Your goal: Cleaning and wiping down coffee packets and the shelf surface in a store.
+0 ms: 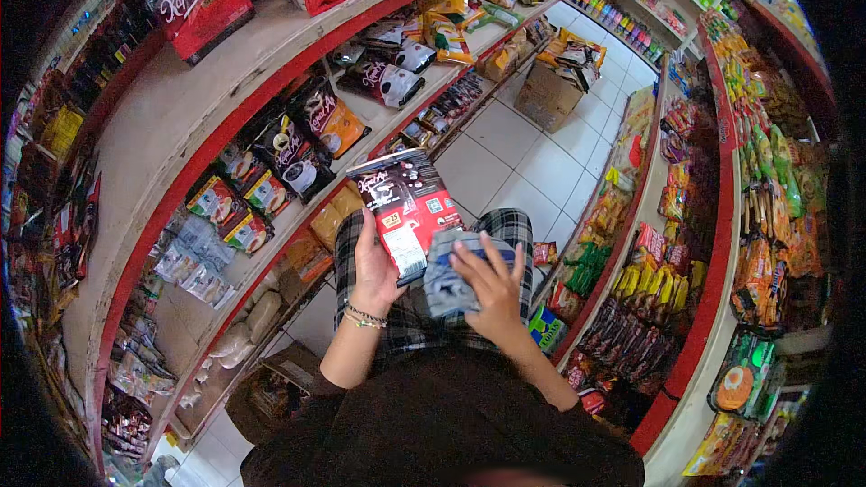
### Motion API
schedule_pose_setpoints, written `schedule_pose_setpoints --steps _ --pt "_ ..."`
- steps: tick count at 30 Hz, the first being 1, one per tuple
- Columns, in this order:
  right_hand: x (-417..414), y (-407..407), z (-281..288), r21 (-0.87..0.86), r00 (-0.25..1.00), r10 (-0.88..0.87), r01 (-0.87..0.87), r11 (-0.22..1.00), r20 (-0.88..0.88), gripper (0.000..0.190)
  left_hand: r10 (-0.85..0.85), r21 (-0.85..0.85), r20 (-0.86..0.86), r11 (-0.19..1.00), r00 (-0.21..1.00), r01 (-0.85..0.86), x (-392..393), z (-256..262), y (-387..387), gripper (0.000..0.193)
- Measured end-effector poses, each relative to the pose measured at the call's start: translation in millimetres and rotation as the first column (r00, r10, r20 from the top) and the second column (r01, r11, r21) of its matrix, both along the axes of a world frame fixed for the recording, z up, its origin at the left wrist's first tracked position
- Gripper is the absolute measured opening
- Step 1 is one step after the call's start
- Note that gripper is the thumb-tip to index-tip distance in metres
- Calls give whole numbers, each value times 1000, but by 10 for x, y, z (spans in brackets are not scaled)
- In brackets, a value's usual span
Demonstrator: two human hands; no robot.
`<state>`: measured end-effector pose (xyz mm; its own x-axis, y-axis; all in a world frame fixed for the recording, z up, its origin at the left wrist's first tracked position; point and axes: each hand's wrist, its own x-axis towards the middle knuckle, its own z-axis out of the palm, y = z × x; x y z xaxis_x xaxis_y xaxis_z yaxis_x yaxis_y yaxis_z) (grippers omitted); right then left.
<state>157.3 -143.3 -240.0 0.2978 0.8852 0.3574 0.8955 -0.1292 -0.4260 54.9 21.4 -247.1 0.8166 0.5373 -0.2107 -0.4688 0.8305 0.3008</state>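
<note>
My left hand grips a black and red Kapal Api coffee pack by its left edge, above my lap. The back of the pack, with a barcode and printed writing, faces up towards me. A crumpled grey-blue cloth lies under the fingers of my right hand, against the pack's lower right corner. The cloth hides that corner. My right fingers are spread over the cloth and hold it to the pack.
On the left, shelves with red edges bear several coffee packs and sachets. Snack shelves stand close on the right. An open cardboard box filled with packets sits on the tiled floor ahead. Another cardboard box is at my left.
</note>
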Motion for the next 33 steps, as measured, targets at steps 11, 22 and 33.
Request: schedule_pose_setpoints --steps 11,22,33 --pt "-257 43 57 -16 991 134 -133 991 3 61 102 125 -224 989 969 -75 57 -129 -61 50" --pt "556 -313 -331 164 807 -429 526 834 -406 58 -88 41 -158 995 983 95 -67 20 -119 51" --pt "-179 340 124 -119 983 110 -128 985 -148 79 -162 139 -204 971 965 193 -156 108 -207 67"
